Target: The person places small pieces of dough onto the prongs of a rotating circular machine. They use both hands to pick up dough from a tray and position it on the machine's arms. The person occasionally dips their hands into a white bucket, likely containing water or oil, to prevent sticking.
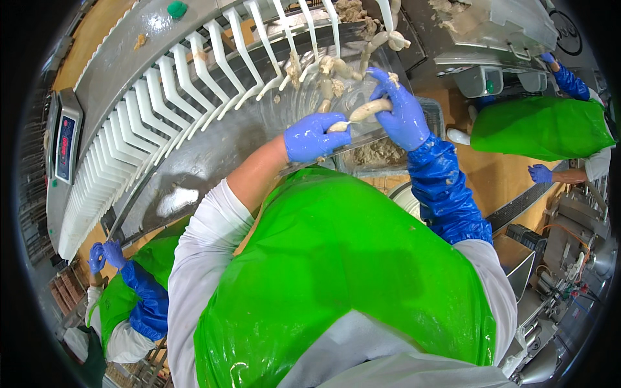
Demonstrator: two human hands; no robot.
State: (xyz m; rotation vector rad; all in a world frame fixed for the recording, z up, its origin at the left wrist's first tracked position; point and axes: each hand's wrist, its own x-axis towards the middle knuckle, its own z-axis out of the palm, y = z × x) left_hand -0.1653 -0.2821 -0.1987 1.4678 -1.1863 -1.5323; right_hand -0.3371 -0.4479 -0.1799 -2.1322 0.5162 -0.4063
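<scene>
Both my hands wear blue gloves and meet over the edge of a wet metal table. My left hand is closed round a pale sausage link, whose end pokes out past the thumb. In my right hand, thumb and fingers grip the neighbouring sausage, plump and slightly curved. A thin twist of casing joins the two links between my hands. Beyond them a string of sausages lies bent across the table, with bits of pale meat stuck around it.
A curved row of white hooks runs along the metal table. A scale stands far left. Beneath my right hand sits a grey crate with pale meat. Co-workers in green aprons stand at right and lower left; machinery fills the right.
</scene>
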